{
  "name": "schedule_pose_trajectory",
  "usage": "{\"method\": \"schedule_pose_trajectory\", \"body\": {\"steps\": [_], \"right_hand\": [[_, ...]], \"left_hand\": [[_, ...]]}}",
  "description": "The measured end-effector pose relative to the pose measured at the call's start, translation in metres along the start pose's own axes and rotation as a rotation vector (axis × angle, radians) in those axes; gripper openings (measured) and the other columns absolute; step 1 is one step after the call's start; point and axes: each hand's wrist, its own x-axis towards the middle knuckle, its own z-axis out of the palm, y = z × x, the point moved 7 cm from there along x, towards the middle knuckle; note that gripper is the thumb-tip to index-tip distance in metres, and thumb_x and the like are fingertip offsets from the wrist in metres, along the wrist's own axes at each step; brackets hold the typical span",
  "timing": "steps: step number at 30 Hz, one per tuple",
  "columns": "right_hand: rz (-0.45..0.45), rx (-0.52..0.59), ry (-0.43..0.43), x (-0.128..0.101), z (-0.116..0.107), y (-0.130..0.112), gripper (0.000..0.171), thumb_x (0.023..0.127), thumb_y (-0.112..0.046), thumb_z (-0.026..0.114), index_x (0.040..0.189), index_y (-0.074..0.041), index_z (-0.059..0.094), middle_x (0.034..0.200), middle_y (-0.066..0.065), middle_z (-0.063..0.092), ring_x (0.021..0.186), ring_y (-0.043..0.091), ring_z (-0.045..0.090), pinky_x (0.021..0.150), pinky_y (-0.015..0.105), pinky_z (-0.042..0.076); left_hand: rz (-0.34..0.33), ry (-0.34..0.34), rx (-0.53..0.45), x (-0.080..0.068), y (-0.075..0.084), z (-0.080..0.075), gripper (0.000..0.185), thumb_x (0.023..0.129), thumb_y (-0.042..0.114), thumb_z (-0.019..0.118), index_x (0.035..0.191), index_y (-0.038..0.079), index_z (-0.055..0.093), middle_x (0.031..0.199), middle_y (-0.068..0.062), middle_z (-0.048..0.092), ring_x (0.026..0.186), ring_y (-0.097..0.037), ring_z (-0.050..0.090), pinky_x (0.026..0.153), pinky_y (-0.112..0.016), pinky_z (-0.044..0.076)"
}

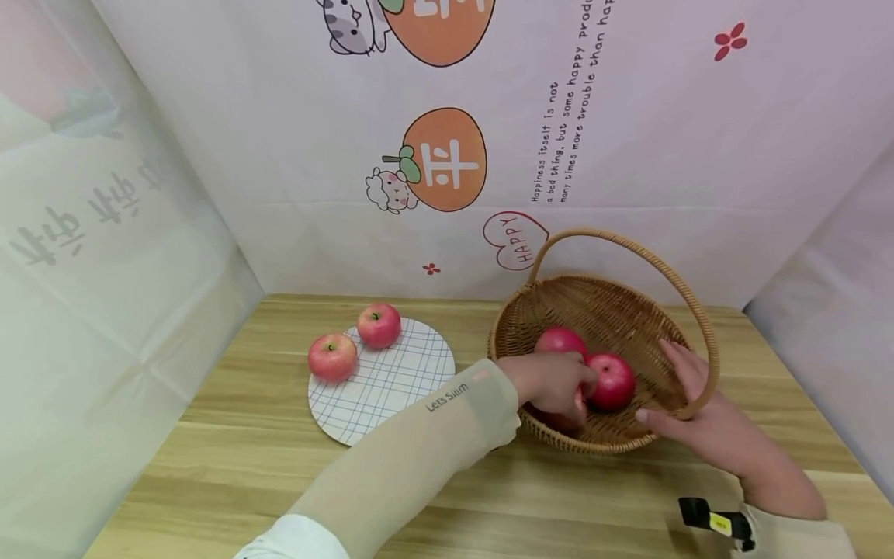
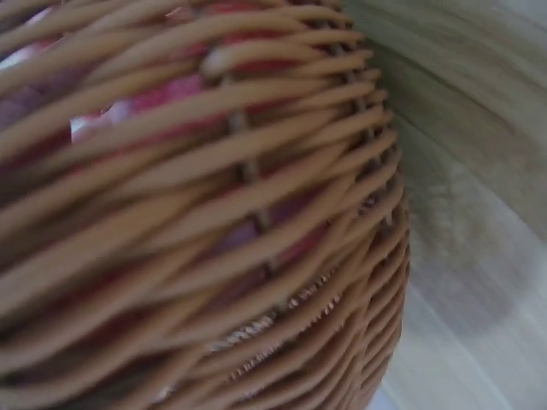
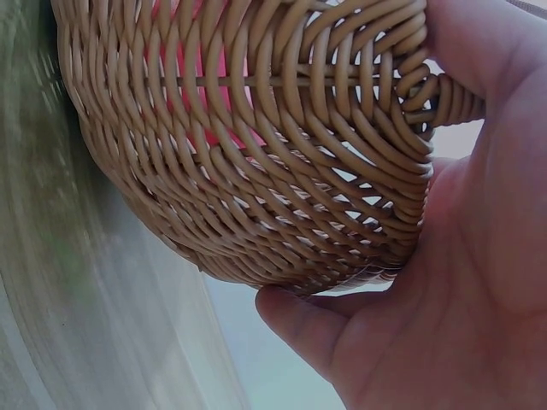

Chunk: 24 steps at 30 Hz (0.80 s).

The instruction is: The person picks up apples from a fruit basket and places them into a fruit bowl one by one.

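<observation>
While the right hand [image 1: 705,423] clasps the wicker basket [image 1: 615,310] at its 4 o'clock rim, fingers inside and thumb beneath, the left hand [image 1: 555,384] curls around a red apple [image 1: 613,380] inside; beyond, at 10 o'clock, two apples [image 1: 379,324] sit on a checked plate [image 1: 391,384].

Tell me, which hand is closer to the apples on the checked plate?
Left. The left hand is inside the basket, on the side toward the plate. The right hand grips the basket's far rim, farther from those apples.

Woven wicker basket [image 1: 615,310], glossy apples [image 1: 611,380], matt wood table [image 1: 244,450]
</observation>
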Motion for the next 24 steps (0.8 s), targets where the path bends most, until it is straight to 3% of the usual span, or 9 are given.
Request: {"method": "schedule_pose_trajectory", "body": {"steps": [6, 14, 24], "right_hand": [[-0.006, 0.004, 0.005, 0.001, 0.001, 0.0, 0.107, 0.09, -0.023, 0.076, 0.161, -0.021, -0.003, 0.16, 0.026, -0.011, 0.141, 0.054, -0.008, 0.093, 0.083, 0.012], [0.004, -0.008, -0.005, 0.001, 0.001, 0.0, 0.107, 0.091, -0.024, 0.075, 0.161, -0.021, -0.005, 0.16, 0.026, -0.015, 0.139, 0.059, -0.007, 0.09, 0.085, 0.014], [0.03, -0.016, -0.026, 0.002, 0.002, 0.001, 0.106, 0.092, -0.027, 0.074, 0.161, -0.021, -0.007, 0.16, 0.025, -0.017, 0.139, 0.06, -0.009, 0.089, 0.085, 0.015]], "left_hand": [[0.07, -0.026, -0.049, -0.003, -0.003, -0.004, 0.035, 0.088, 0.028, 0.072, 0.123, 0.025, 0.07, 0.123, 0.013, 0.053, 0.106, 0.003, 0.045, 0.085, -0.01, 0.035], [0.127, -0.032, -0.109, -0.014, -0.001, -0.01, 0.043, 0.088, 0.033, 0.076, 0.13, 0.025, 0.069, 0.138, 0.012, 0.049, 0.122, 0.002, 0.041, 0.096, -0.012, 0.031], [0.144, 0.006, -0.339, -0.026, -0.006, -0.02, 0.048, 0.086, 0.026, 0.08, 0.132, 0.029, 0.067, 0.144, 0.015, 0.045, 0.129, 0.001, 0.037, 0.101, -0.017, 0.031]]}}
